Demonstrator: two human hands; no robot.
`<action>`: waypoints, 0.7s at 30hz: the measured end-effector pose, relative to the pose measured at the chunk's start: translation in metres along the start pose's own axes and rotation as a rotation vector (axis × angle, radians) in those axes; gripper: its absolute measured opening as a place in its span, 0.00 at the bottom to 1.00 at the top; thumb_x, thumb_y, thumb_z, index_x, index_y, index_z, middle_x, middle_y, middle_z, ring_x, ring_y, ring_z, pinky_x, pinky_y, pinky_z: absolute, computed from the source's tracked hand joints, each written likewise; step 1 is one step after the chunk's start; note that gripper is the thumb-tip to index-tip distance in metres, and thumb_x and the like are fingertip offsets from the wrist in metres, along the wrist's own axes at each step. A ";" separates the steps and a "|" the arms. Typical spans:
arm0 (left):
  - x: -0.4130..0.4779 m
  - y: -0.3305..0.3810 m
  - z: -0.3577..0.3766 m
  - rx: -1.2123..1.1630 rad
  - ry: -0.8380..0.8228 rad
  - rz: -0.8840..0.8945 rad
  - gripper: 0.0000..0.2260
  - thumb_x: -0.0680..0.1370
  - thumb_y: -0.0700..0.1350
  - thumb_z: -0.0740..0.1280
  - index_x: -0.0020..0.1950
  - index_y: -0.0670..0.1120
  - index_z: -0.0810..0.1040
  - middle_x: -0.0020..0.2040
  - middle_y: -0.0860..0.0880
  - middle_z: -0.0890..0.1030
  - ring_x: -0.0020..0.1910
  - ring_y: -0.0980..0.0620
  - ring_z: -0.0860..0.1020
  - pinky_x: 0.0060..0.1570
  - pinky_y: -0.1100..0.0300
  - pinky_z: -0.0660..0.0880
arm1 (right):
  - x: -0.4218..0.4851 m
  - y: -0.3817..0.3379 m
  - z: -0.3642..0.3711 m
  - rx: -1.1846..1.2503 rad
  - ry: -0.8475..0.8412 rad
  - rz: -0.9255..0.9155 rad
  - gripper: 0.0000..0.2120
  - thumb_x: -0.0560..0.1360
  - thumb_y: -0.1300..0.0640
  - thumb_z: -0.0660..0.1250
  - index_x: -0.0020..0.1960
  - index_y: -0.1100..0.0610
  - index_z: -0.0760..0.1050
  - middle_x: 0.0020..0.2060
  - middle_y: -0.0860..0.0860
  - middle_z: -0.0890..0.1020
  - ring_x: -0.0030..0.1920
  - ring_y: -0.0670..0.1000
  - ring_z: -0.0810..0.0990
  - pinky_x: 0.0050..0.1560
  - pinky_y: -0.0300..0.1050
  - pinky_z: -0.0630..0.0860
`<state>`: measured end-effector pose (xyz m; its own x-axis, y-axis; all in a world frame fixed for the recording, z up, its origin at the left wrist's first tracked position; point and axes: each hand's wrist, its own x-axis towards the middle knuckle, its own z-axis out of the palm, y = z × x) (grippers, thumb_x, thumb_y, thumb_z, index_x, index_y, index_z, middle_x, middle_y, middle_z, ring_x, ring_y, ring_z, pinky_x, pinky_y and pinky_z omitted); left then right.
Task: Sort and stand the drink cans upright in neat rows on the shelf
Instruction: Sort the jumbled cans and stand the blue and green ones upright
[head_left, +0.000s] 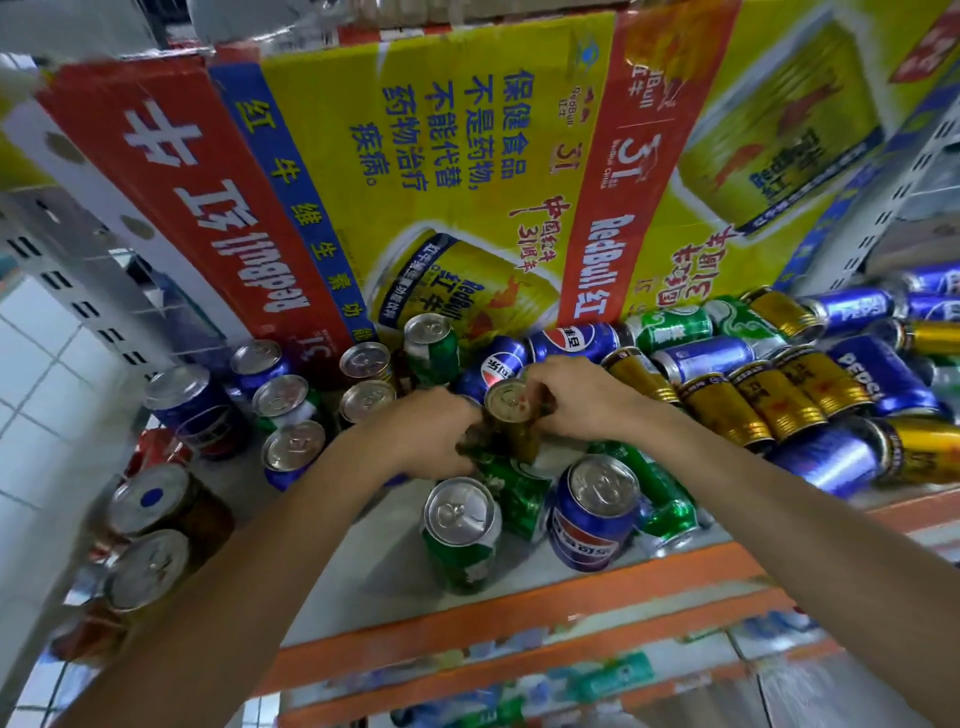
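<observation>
A gold can (511, 415) stands upright mid-shelf between my two hands. My left hand (431, 431) curls round its left side, fingers partly blurred. My right hand (576, 397) pinches its top rim from the right. Several blue, green and gold cans (283, 397) stand upright in rows to the left. A green can (462, 530) and a blue Pepsi can (595, 512) stand upright in front of my hands. To the right, a heap of gold, blue and green cans (779, 384) lies on its side.
A large yellow and red Red Bull carton (441, 171) fills the back of the shelf. The shelf's orange front edge (519, 603) runs below the cans. Brown cans (156, 530) stand at the far left. A perforated metal upright (78, 291) borders the left side.
</observation>
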<state>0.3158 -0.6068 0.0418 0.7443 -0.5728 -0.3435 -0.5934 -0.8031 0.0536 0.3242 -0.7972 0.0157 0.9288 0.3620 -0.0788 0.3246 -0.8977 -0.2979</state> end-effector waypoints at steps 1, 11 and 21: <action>0.000 0.001 -0.001 0.000 -0.081 0.002 0.14 0.76 0.48 0.67 0.59 0.44 0.75 0.48 0.46 0.78 0.44 0.48 0.75 0.40 0.57 0.71 | -0.001 0.001 -0.003 0.009 -0.006 -0.003 0.12 0.71 0.56 0.71 0.52 0.56 0.73 0.49 0.53 0.75 0.50 0.53 0.75 0.48 0.47 0.72; 0.022 -0.004 0.001 -0.043 -0.319 -0.074 0.28 0.73 0.45 0.73 0.69 0.51 0.64 0.65 0.49 0.73 0.54 0.51 0.73 0.48 0.58 0.70 | -0.012 0.086 -0.025 -0.016 0.046 0.240 0.19 0.73 0.53 0.69 0.62 0.55 0.71 0.58 0.56 0.75 0.59 0.57 0.73 0.52 0.43 0.70; 0.012 0.001 0.000 -0.039 -0.192 -0.151 0.28 0.70 0.49 0.75 0.68 0.50 0.71 0.63 0.50 0.76 0.57 0.50 0.74 0.54 0.59 0.73 | 0.008 0.091 -0.030 -0.088 -0.108 -0.040 0.21 0.74 0.49 0.68 0.65 0.54 0.71 0.60 0.55 0.73 0.61 0.56 0.72 0.58 0.47 0.71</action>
<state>0.3243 -0.6147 0.0378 0.7497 -0.4069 -0.5219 -0.4646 -0.8852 0.0229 0.3665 -0.8838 0.0163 0.8918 0.4183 -0.1723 0.3795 -0.8991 -0.2181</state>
